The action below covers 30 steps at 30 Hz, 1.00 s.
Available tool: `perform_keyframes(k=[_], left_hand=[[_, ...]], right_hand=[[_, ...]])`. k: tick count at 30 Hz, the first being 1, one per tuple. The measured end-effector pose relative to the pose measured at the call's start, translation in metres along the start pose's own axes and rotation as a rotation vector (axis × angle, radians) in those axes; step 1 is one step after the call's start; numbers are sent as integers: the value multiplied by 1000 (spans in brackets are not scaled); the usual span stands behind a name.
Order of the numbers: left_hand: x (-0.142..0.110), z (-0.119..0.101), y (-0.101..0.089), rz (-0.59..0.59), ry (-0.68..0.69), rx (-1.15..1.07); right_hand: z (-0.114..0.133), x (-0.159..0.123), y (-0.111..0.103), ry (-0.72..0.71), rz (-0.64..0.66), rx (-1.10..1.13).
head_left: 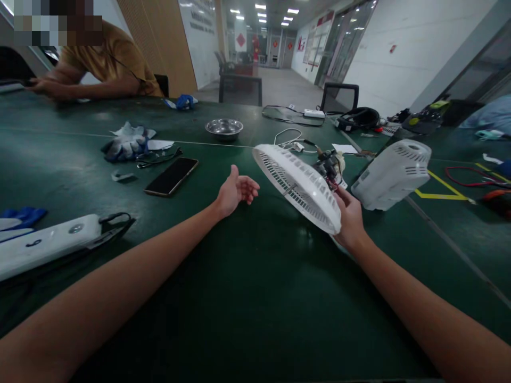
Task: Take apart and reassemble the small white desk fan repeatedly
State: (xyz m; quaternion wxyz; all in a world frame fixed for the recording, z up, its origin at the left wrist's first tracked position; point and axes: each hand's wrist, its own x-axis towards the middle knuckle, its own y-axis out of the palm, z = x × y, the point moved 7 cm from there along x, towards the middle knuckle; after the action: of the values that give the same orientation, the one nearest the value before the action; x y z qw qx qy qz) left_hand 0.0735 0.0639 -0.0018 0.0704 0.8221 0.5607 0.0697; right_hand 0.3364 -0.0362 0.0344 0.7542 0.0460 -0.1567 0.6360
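My right hand (351, 218) grips a white fan grille (303, 183) by its right edge, and the grille is tilted above the table. A dark motor part (331, 165) with wires sits behind the grille, close to my fingers. My left hand (237, 192) is held off the grille's left side, its fingers loosely curled and apart, with nothing in it. Just right of my right hand stands a white plastic housing (391, 173) with vent slots. From behind the grille a white cable (285, 137) runs over the table.
On the green table (255, 308) lie a phone (171, 176), work gloves (128, 142), a metal bowl (224, 127) and a white power strip (51, 242). Headgear (359, 118) and yellow tape (441, 196) are at the right. A person in a brown shirt (123, 58) sits across at the left.
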Motion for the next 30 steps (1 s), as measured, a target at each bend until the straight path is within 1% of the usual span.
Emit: perform_keyframes(k=[2,3,5,8,10,11,12,13,15,16,17,18,19,21,22,23,24,25,27,28,29,30], left_hand=[[0,1,3,59,-78,-142],[0,1,5,82,-115,-202],[-1,4,6,97,-191,-283],[1,12,4,58,-286,-291],[2,16,2,23,-319,-271],[3,18,1,11,-329,-264],[3,18,1,0,-333,-260],[3,19,0,-14,-332,-255],[4,19,-1,-51,-317,-230],[4,19,-1,-68,-303,-211],[3,18,-1,-78,-288,-188],[3,17,-1,-87,-270,-164],[3,17,-2,-93,-251,-140],[4,15,-3,-103,-217,-106],[4,15,-3,-105,-209,-97],[4,15,-3,-104,-207,-94],[4,16,-4,-100,-209,-97],[4,16,-3,-92,-214,-101],[4,17,-3,-78,-219,-108],[4,16,-3,-75,-221,-108],[4,16,-3,-76,-223,-105],[4,16,-2,-81,-225,-101]], right_hand=[[1,1,-9,-35,-62,-66],[1,1,-10,-67,-67,-95],[4,-1,-4,-157,-21,-205],[9,-3,7,-260,50,-449],[16,-3,12,-332,115,-570],[21,-3,13,-378,141,-609],[27,-3,10,-428,138,-639],[32,-1,3,-473,97,-668],[38,6,-20,-520,-76,-747],[36,10,-34,-516,-177,-790],[30,16,-47,-489,-251,-835],[20,22,-57,-446,-271,-873],[8,30,-65,-391,-257,-886],[-20,45,-75,-235,-176,-848],[-31,50,-79,-159,-158,-804],[-39,54,-83,-90,-174,-731],[-43,55,-86,-29,-216,-622],[-44,55,-87,22,-267,-476],[-39,50,-78,84,-311,-140],[-34,46,-66,94,-273,7],[-24,41,-54,64,-225,72],[-12,35,-43,5,-193,78]])
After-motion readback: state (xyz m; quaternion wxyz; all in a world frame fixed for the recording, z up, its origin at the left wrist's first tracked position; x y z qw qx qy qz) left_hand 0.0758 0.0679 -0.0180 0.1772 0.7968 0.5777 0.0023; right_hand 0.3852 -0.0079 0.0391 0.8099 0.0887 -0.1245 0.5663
